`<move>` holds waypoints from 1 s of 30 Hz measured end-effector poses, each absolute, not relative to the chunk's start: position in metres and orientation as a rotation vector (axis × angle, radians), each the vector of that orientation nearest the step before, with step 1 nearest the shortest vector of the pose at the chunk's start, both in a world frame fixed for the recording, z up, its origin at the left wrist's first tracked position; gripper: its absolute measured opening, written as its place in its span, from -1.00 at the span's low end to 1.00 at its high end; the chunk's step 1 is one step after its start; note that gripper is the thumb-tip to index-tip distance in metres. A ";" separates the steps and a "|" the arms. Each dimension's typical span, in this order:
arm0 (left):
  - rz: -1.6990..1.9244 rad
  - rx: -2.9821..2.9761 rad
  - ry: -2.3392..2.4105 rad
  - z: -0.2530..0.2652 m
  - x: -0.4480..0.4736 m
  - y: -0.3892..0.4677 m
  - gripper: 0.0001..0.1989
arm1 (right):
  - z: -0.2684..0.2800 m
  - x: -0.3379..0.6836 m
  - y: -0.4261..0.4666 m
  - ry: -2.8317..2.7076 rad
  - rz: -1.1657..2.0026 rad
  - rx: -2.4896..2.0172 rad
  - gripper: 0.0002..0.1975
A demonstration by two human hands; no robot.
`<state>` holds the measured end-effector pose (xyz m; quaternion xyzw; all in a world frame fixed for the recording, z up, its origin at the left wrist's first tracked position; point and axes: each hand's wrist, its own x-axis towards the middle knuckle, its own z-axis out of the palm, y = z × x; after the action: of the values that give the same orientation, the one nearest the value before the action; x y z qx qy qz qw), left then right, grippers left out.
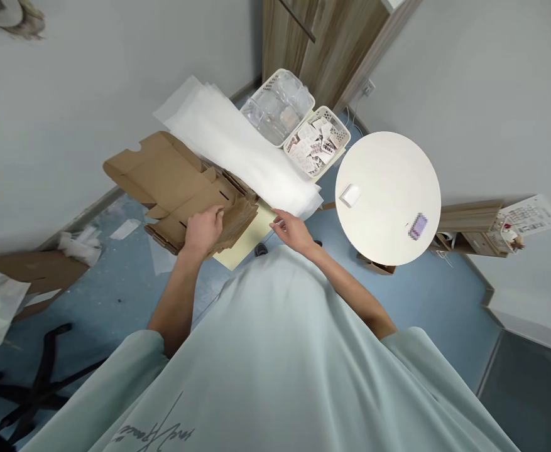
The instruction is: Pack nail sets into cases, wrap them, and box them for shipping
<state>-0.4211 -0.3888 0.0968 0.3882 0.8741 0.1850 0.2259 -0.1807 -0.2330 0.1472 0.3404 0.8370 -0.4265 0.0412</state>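
Observation:
A stack of flattened brown cardboard boxes [162, 179] lies on a pale yellow tabletop [244, 246]. My left hand [204, 231] is over the near side of the stack, its fingers curled on the cardboard; the exact hold is partly hidden. To the right, my right hand [294, 231] hovers over the table edge, holding nothing, with its fingers slightly apart. Just beyond it lies a pile of white sheets [251, 150], stretching diagonally behind the boxes and overlapping the yellow surface.
Behind the sheets stand a white basket of clear plastic packs [279, 107] and a white basket of printed cards [316, 141]. A round white table [388, 198] is on the right, with a small white object [350, 195] on it. A black chair base [44, 376] stands lower left.

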 end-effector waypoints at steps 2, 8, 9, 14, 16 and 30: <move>0.405 1.059 2.422 0.102 -0.417 -0.384 -0.55 | 0.146 -0.205 -0.237 2.608 -1.183 0.878 -0.44; 0.245 1.086 2.443 0.108 -0.397 -0.380 -0.49 | 0.132 -0.265 -0.247 2.573 -0.726 0.570 -0.43; 0.253 1.085 2.455 0.106 -0.395 -0.382 -0.49 | 0.129 -0.269 -0.248 2.546 -0.667 0.558 -0.45; 0.442 1.077 2.423 0.099 -0.393 -0.393 -0.53 | 0.118 -0.267 -0.254 2.488 -0.600 0.598 -0.41; 0.520 1.057 2.405 0.099 -0.393 -0.399 -0.56 | 0.113 -0.263 -0.257 2.478 -0.641 0.648 -0.38; 1.313 1.033 2.721 0.194 -0.388 -0.436 -0.67 | 0.128 -0.243 -0.257 2.541 -0.851 0.661 -0.33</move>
<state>-0.3880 -0.4356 0.1939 0.3234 0.8519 0.4112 -0.0255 -0.2426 -0.2567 0.1280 0.2353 0.9039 -0.3026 0.1897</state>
